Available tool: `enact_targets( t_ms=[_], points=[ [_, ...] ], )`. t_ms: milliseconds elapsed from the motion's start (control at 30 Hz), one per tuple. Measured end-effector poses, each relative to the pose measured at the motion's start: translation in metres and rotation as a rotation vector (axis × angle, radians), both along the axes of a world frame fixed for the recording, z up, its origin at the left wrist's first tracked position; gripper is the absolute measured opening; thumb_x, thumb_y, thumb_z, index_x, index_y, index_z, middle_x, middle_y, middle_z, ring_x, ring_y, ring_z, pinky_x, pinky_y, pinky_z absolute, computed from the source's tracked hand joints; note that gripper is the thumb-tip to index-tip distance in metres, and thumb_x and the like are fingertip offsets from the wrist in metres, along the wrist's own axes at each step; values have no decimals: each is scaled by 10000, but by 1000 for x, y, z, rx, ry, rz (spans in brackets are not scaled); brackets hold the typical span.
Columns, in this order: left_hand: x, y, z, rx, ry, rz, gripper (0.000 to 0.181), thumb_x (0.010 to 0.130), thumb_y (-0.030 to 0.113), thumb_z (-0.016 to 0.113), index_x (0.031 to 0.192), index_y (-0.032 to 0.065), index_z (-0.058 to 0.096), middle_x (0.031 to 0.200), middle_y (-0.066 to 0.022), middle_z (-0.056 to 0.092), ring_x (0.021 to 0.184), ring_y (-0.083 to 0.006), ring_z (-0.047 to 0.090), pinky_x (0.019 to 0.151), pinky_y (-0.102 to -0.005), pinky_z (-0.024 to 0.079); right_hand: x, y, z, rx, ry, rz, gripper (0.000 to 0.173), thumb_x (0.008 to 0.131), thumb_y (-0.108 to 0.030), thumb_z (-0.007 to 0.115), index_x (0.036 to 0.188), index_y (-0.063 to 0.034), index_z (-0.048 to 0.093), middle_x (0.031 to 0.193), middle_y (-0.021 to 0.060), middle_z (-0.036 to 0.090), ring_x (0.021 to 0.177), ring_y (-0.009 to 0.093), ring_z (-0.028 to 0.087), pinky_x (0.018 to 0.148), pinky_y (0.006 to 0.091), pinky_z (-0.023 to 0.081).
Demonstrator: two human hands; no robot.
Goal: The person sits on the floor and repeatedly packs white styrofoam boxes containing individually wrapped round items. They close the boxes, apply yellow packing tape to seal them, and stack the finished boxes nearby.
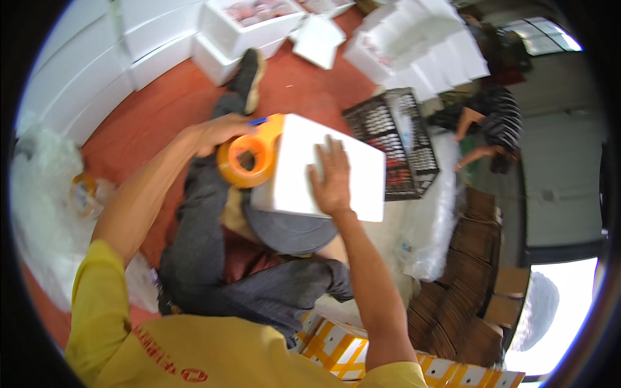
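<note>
A white foam box (365,180) with its lid on rests on a round dark grey support (291,233) between my legs. My left hand (224,132) grips an orange tape dispenser (275,127) by its blue handle part. The roll of packing tape (224,162) on it sits against the box's left end. My right hand (332,182) lies palm down on the white lid, holding nothing, its fingers somewhat spread. Whether tape runs from the dispenser onto the box cannot be made out.
A black plastic crate (353,116) stands just beyond the box. Foam boxes (220,63) line the far left. Flattened cardboard (465,252) and taped boxes (335,344) lie at right. Another person (495,114) bends over clear plastic wrap (432,218). A spare tape roll (83,194) lies left.
</note>
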State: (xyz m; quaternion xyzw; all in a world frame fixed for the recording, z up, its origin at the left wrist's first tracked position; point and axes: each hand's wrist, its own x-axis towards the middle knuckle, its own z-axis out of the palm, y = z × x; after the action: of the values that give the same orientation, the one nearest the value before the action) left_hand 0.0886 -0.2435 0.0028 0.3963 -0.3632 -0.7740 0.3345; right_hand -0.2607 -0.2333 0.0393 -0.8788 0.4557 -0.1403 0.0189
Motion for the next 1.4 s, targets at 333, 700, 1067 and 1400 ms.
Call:
enact_targets(
  t_ms=[333,700,1067,1400],
  points=[
    [-9,153,19,-206,-125,-194,615,1048,292,711,1560,-11,555,1086,-8,665,1012,-116,628,895,-290,534,5,2,-3,-71,28,-35,520,1048,-303,663,1501,-49,632,1731,223,392,1629,465,278,1342,590,194],
    [-85,72,3,10,166,306,423,1070,302,682,1355,-9,648,884,-25,652,639,-101,629,585,-275,594,11,8,33,279,157,-547,672,1094,-493,538,1635,-103,458,1760,328,232,1603,623,177,1308,684,155],
    [-86,-54,-7,-145,29,-274,415,1071,328,684,1356,29,639,1206,-60,710,1003,-153,715,797,-306,618,-61,93,-9,-52,71,-325,598,1117,-393,521,1584,-18,533,1767,298,258,1646,541,144,1343,613,147],
    [-56,214,14,-121,-23,-198,761,1035,372,711,1620,-56,479,1472,-183,647,1359,-233,609,1177,-358,451,13,109,-18,-27,-86,-676,580,1102,-208,539,1593,84,441,1759,326,241,1647,544,124,1346,608,112]
  ],
)
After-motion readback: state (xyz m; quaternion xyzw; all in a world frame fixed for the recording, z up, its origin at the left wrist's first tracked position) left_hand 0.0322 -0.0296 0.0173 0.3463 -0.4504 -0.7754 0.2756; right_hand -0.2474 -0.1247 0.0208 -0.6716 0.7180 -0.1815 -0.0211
